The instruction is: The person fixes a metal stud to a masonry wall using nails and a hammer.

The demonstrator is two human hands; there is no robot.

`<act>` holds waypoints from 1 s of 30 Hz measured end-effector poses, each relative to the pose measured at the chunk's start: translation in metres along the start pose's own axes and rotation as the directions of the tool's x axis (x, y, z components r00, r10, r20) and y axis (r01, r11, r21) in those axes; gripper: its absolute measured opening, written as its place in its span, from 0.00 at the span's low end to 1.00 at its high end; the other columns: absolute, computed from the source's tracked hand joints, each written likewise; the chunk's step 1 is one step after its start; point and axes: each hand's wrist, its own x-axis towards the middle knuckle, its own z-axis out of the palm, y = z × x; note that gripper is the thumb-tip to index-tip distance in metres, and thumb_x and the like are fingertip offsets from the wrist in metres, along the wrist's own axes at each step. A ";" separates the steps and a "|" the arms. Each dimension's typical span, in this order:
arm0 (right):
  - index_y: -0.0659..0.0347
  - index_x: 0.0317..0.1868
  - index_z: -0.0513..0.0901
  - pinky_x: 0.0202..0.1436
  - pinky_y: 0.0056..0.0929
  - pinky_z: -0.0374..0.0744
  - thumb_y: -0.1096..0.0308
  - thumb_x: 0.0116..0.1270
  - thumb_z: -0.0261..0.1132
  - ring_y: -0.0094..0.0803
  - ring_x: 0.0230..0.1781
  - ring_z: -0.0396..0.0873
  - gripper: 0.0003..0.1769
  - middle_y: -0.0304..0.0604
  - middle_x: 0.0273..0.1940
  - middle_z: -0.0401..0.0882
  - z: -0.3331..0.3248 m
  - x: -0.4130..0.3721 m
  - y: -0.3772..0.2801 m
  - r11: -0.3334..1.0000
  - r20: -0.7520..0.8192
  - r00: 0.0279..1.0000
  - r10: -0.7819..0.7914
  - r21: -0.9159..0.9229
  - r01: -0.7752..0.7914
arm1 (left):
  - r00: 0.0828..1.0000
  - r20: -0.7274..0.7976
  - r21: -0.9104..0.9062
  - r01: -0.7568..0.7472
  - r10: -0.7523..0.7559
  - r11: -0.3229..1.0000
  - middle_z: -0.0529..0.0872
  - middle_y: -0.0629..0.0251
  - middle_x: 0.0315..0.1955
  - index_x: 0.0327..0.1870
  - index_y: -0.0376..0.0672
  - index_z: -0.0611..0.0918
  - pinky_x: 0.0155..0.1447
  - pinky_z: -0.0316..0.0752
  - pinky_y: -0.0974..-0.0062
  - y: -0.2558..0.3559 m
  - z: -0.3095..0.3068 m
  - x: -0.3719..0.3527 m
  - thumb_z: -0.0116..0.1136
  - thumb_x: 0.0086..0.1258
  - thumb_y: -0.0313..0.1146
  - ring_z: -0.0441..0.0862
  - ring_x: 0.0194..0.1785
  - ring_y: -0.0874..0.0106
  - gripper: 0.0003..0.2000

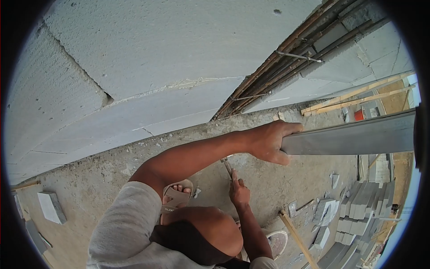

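My left hand (pixel 271 140) reaches across to the right and grips the near end of a long, flat grey slab (pixel 354 136), thumb and fingers on opposite edges. Lower down, my right hand (pixel 240 193) is closed around a thin tool (pixel 228 168) that points up toward my left forearm. The tool's far end lies close to the forearm, and its exact shape is hard to make out. A pale block wall (pixel 170 58) rises in front, with a vertical gap holding rusty steel bars (pixel 268 67).
Stacked grey blocks (pixel 360 204) stand at the lower right, near a wooden strip (pixel 298 237). Long timbers (pixel 358 96) lie by the wall, near a red object (pixel 359 115). A loose block (pixel 51 207) rests at the left. Rubble dots the concrete floor (pixel 264 179) around my sandalled feet.
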 end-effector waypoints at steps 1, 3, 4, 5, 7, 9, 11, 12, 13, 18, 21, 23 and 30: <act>0.44 0.73 0.66 0.23 0.42 0.78 0.70 0.66 0.62 0.45 0.20 0.77 0.34 0.45 0.31 0.74 0.000 0.001 -0.009 0.999 -0.050 0.999 0.018 0.052 -0.015 | 0.999 0.011 -0.020 0.042 -0.041 0.999 0.78 0.59 0.27 0.47 0.34 0.75 0.38 0.71 0.69 0.001 -0.003 0.001 0.65 0.51 0.35 0.77 0.31 0.69 0.22; 0.44 0.73 0.66 0.23 0.42 0.78 0.70 0.66 0.62 0.45 0.20 0.77 0.34 0.45 0.30 0.74 -0.006 -0.004 -0.023 0.995 -0.111 0.993 -0.033 0.095 0.043 | 0.999 -0.008 -0.011 0.031 -0.031 0.999 0.79 0.59 0.27 0.46 0.34 0.76 0.38 0.71 0.70 0.001 -0.001 -0.001 0.64 0.51 0.34 0.77 0.31 0.69 0.22; 0.45 0.73 0.66 0.23 0.42 0.78 0.70 0.66 0.62 0.46 0.20 0.77 0.34 0.44 0.30 0.73 -0.012 -0.004 -0.029 0.986 -0.188 0.980 -0.069 0.134 0.095 | 1.000 -0.011 0.001 0.012 -0.012 1.000 0.79 0.59 0.27 0.46 0.34 0.76 0.38 0.72 0.70 0.000 -0.002 0.000 0.64 0.51 0.34 0.77 0.31 0.70 0.22; 0.45 0.73 0.66 0.23 0.42 0.78 0.69 0.66 0.62 0.46 0.19 0.77 0.34 0.44 0.29 0.73 -0.018 -0.006 -0.035 0.985 -0.245 0.965 -0.098 0.116 0.130 | 1.000 -0.007 0.002 0.015 -0.015 1.000 0.79 0.59 0.27 0.46 0.34 0.76 0.38 0.72 0.70 0.000 -0.002 0.000 0.64 0.51 0.34 0.77 0.31 0.70 0.22; 0.45 0.72 0.67 0.22 0.41 0.78 0.69 0.66 0.62 0.45 0.18 0.76 0.33 0.44 0.29 0.73 -0.010 -0.006 -0.021 0.981 -0.274 0.955 -0.113 0.124 0.151 | 0.999 0.002 -0.010 0.039 -0.039 0.999 0.79 0.61 0.26 0.46 0.34 0.76 0.38 0.71 0.71 -0.001 -0.002 0.000 0.64 0.51 0.34 0.77 0.31 0.71 0.21; 0.45 0.72 0.67 0.22 0.41 0.78 0.69 0.66 0.63 0.44 0.18 0.76 0.33 0.43 0.29 0.72 -0.004 -0.007 -0.013 0.979 -0.300 0.946 -0.123 0.122 0.166 | 0.999 -0.025 -0.017 0.020 -0.020 1.000 0.79 0.61 0.26 0.45 0.34 0.76 0.37 0.71 0.72 0.000 0.000 0.000 0.64 0.51 0.34 0.76 0.30 0.71 0.21; 0.45 0.72 0.68 0.21 0.39 0.78 0.68 0.66 0.63 0.42 0.17 0.75 0.32 0.43 0.29 0.72 -0.003 0.003 -0.008 0.999 -0.052 0.998 0.040 -0.020 -0.041 | 0.998 -0.056 -0.020 -0.007 0.006 1.000 0.79 0.62 0.26 0.45 0.34 0.76 0.37 0.71 0.72 0.001 0.002 0.001 0.64 0.51 0.34 0.76 0.29 0.72 0.21; 0.45 0.72 0.68 0.21 0.39 0.78 0.68 0.66 0.63 0.42 0.17 0.75 0.32 0.43 0.29 0.72 -0.007 0.006 -0.012 0.999 -0.063 0.997 0.043 -0.021 -0.044 | 0.999 -0.033 -0.032 0.002 -0.003 0.999 0.80 0.62 0.26 0.46 0.34 0.76 0.36 0.71 0.72 0.000 0.001 0.002 0.64 0.51 0.34 0.76 0.30 0.72 0.22; 0.45 0.72 0.67 0.21 0.39 0.78 0.68 0.66 0.62 0.42 0.18 0.76 0.33 0.43 0.29 0.72 -0.008 0.006 -0.018 0.999 -0.109 0.994 -0.003 0.033 0.007 | 1.000 -0.014 -0.043 0.018 -0.019 0.999 0.80 0.63 0.26 0.47 0.33 0.77 0.36 0.71 0.72 -0.001 0.000 0.001 0.64 0.51 0.34 0.76 0.30 0.73 0.22; 0.42 0.74 0.63 0.23 0.42 0.79 0.67 0.67 0.60 0.45 0.19 0.77 0.35 0.45 0.30 0.75 -0.016 -0.004 -0.026 0.982 -0.273 0.957 -0.093 0.135 0.134 | 1.000 -0.023 -0.007 0.020 -0.020 1.000 0.81 0.63 0.26 0.47 0.33 0.78 0.36 0.71 0.73 0.001 0.000 0.003 0.65 0.51 0.35 0.77 0.30 0.74 0.23; 0.43 0.75 0.61 0.22 0.43 0.78 0.66 0.69 0.59 0.48 0.21 0.77 0.34 0.48 0.31 0.75 -0.004 0.007 -0.003 0.999 -0.026 0.999 0.033 0.037 -0.032 | 0.999 -0.011 -0.006 0.051 -0.051 0.999 0.81 0.63 0.26 0.46 0.33 0.78 0.37 0.71 0.72 0.003 0.000 0.005 0.65 0.50 0.35 0.76 0.30 0.75 0.22; 0.43 0.75 0.61 0.23 0.43 0.78 0.65 0.70 0.59 0.48 0.21 0.77 0.34 0.48 0.31 0.75 -0.006 0.011 -0.012 0.998 -0.050 0.998 0.036 0.055 -0.033 | 0.998 -0.012 -0.004 0.059 -0.059 0.998 0.81 0.63 0.25 0.46 0.33 0.78 0.37 0.71 0.72 0.002 -0.001 0.006 0.65 0.50 0.35 0.76 0.30 0.75 0.22; 0.44 0.74 0.62 0.24 0.44 0.79 0.64 0.70 0.60 0.47 0.21 0.78 0.33 0.46 0.31 0.74 -0.011 -0.001 -0.007 0.985 -0.191 0.979 -0.072 0.143 0.101 | 0.999 -0.005 -0.014 0.038 -0.038 0.999 0.82 0.63 0.25 0.47 0.32 0.78 0.36 0.72 0.73 -0.001 -0.001 0.004 0.65 0.50 0.34 0.76 0.29 0.75 0.23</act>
